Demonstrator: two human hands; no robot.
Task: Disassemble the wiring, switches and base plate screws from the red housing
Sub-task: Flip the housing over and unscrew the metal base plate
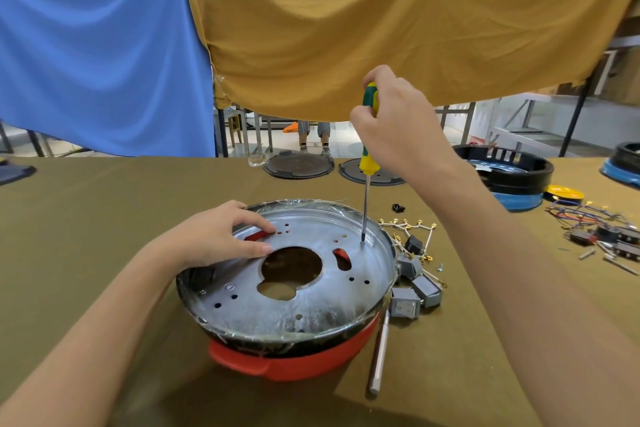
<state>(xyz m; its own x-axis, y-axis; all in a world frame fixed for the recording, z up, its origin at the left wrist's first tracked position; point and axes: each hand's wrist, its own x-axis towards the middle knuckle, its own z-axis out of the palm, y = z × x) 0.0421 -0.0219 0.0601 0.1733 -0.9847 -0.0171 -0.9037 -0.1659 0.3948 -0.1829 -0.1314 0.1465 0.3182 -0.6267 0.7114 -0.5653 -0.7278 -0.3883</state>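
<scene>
The red housing [294, 362] sits upside down near the front edge of the desk [104, 204], and the silver base plate [304, 291] faces up inside its dark rim. Left hand [221, 236] is on the plate's far left side, fingers [258, 248] spread and pressing flat on the metal beside the big centre hole. Right hand [394, 121] is up high, its fingers wrapped tight round the yellow-and-green handle of the screwdriver [367, 163]. The shaft runs straight down and the tip meets the plate close to its far right rim; the screw itself is too small to make out. Just to the right of the housing lie the grey switches [414, 286], touching each other in a loose cluster, with white wiring [408, 227] and its gold terminals strewn behind them. A metal rod [379, 354] lies along the housing's right flank. Toward the right edge of the desk there is a tangle of coloured wires [581, 215] and more dark switches [609, 239].
</scene>
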